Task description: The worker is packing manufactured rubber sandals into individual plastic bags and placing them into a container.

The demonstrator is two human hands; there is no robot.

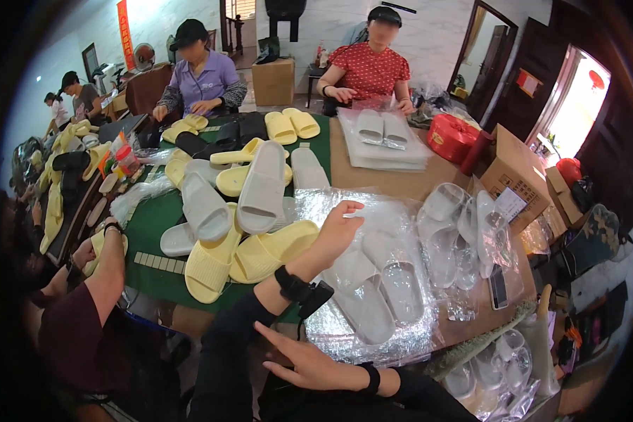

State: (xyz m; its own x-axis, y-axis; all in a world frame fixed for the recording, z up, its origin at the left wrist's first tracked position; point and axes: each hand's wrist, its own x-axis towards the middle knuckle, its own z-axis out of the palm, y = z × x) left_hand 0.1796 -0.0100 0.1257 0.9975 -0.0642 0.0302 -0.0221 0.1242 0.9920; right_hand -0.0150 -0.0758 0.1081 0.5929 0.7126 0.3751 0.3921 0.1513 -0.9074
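My left hand (339, 232) is raised over the table's middle, fingers loosely bent and apart with nothing in them. A black device (304, 292) is strapped to that wrist. Lower down, my right hand (309, 364) has its fingers spread, the tips at or against my left dark sleeve (235, 337); contact is hard to tell. Beside my left hand, a grey pair of slippers (373, 309) lies on shiny clear plastic bags (323, 204). On the other side, loose grey slippers (261, 188) and yellow slippers (274, 251) are heaped on a green mat (148, 243).
Bagged grey slippers (443, 232) and a phone (499, 288) lie to the right, near a cardboard box (517, 179). More bagged slippers (496, 369) sit lower right. Red ribbon rolls (451, 137) stand at the back. Co-workers sit across and at left, one arm (105, 271) close by.
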